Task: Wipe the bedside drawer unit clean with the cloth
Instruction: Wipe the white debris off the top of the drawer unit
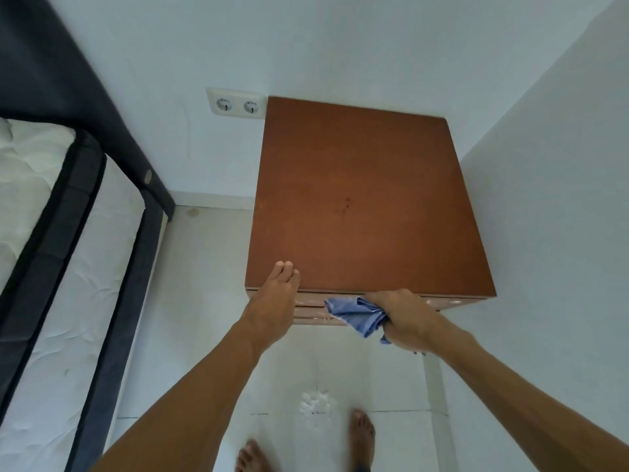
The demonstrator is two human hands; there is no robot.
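At the left of the frame, 1 bed [51, 250] with a dark frame and white mattress. Right of it, low centre, the left hand [274, 298] reaches up-frame, flat, fingers [284, 269] together and extended, resting on the near left corner of the drawer unit [364, 206]; it holds nothing. 1 double wall socket [237, 105] sits above, with 2 outlets. Just right, the right hand [401, 316] is fisted around 1 crumpled blue cloth [357, 315], pressed to the unit's front edge. 2 bare feet [362, 430] at the bottom.
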